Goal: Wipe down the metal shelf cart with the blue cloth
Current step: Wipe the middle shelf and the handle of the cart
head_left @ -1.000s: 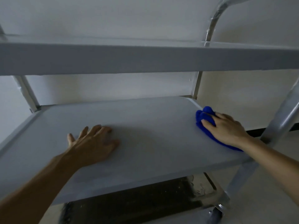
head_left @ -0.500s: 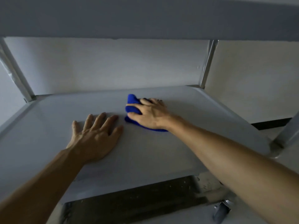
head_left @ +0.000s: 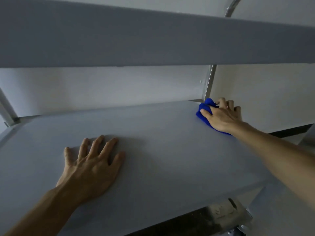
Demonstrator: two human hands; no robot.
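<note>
Metal shelf cart fills the room in front of me, and a person leans in over its middle shelf. On the near left part of that shelf the left hand lies flat, palm down, with its fingers spread wide apart. It holds nothing and seems only to steady the person.

Going right, most of the shelf is bare grey metal. Above it hangs the front edge of the upper shelf.

At the far right corner of the middle shelf, just beside the upright post, sits the blue cloth. The right hand is on top of it, with fingers curled round the bunched cloth and the thumb pressed on its left side. Most of the cloth is hidden under the palm; only a bit pokes out at the front and along the wrist.

I think the wiping of this shelf is under way, with the corner being done right now. The next move calls for a long pull of the cloth back toward the left, pressing down. The lowest shelf, dark and dusty-looking, seems to need wiping too.
</note>
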